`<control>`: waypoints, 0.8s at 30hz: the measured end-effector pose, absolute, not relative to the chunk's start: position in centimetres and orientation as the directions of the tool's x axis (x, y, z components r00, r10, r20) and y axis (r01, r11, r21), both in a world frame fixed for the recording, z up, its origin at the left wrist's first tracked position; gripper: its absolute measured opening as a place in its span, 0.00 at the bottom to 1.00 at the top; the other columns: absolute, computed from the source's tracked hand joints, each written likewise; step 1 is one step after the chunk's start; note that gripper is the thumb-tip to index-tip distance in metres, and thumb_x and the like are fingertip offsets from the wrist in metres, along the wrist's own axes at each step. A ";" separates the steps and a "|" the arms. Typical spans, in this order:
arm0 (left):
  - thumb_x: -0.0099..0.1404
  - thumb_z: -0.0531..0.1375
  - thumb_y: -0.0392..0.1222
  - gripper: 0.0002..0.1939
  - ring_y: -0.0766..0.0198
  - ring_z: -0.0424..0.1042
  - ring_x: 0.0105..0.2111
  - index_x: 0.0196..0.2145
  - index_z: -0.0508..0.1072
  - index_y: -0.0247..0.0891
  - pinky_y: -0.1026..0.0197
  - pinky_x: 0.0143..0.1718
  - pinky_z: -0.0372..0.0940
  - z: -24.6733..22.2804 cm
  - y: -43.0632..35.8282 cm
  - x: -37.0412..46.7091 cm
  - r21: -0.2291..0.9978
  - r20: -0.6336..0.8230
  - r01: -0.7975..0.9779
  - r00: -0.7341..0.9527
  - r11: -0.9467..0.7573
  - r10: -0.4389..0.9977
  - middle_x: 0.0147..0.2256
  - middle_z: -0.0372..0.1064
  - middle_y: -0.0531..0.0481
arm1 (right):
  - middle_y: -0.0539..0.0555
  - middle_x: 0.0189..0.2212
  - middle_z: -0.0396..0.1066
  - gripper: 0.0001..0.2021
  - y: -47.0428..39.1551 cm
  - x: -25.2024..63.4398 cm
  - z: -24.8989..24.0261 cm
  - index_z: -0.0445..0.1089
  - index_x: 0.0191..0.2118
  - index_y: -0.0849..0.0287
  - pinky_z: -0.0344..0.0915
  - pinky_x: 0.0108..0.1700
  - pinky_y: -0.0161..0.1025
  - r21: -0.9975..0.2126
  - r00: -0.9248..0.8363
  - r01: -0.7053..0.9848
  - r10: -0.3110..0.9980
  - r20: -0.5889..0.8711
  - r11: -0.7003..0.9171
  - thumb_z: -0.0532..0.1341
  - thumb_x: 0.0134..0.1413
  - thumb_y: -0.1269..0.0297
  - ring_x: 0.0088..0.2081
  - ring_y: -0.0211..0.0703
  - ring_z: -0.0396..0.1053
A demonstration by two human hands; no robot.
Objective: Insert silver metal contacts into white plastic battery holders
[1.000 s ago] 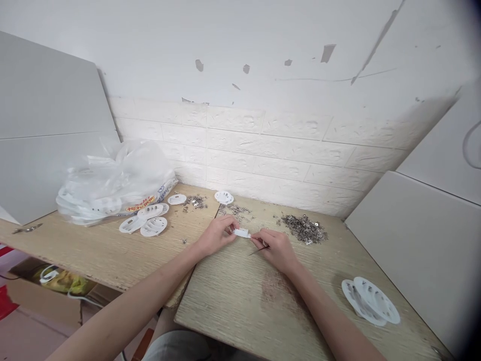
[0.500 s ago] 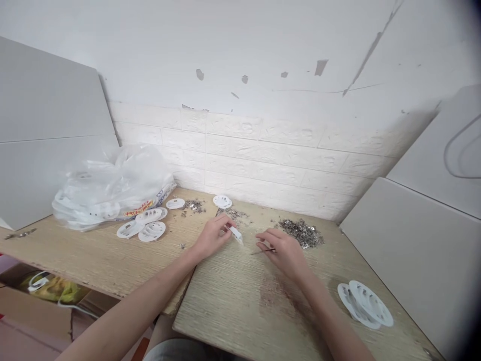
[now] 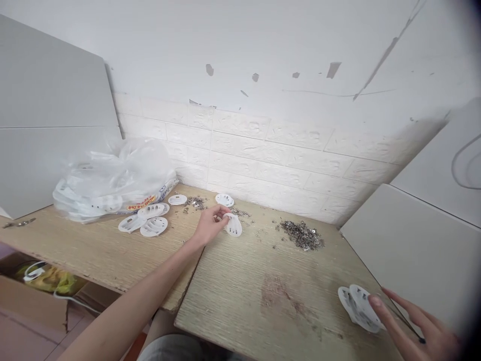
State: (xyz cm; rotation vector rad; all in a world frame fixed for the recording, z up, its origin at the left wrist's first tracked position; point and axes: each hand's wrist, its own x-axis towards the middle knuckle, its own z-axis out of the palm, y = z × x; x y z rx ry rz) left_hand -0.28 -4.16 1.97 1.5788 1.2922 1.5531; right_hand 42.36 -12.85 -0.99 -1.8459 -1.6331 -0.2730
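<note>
My left hand [image 3: 212, 223] pinches the edge of a round white plastic disc [image 3: 235, 228] with slots, holding it tilted above the table. Small dark bits show in its slots. At the lower right, my right hand [image 3: 417, 323] has its thumb and forefinger apart beside overlapping white discs [image 3: 355, 301]. The thumb overlaps the edge of the upper disc; whether it touches cannot be made out. Thin dark tweezers [image 3: 404, 318] lie within the same hand, partly hidden by the fingers.
A heap of small metal pieces [image 3: 302, 235] lies on the right board, with smaller scatters [image 3: 197, 203] near the wall. More white discs [image 3: 154, 226] rest at left, before a clear plastic bag [image 3: 116, 180]. Grey panels [image 3: 406, 245] stand on both sides; an open cardboard box [image 3: 33, 306] sits below left.
My right hand has moved from the middle of the table to the discs at lower right, tweezers still in it. My left hand has turned its disc so the slotted face shows.
</note>
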 end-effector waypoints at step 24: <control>0.49 0.65 0.47 0.18 0.66 0.69 0.23 0.35 0.74 0.32 0.65 0.19 0.65 1.2 -3.9 0.0 0.971 0.217 0.109 -0.019 -0.214 0.976 0.27 0.72 0.47 | 0.59 0.49 0.66 0.28 -13.8 26.9 -1.0 0.62 0.55 0.53 0.66 0.45 0.50 -0.369 -0.176 0.853 0.869 0.462 0.369 0.63 0.49 0.52 0.48 0.55 0.63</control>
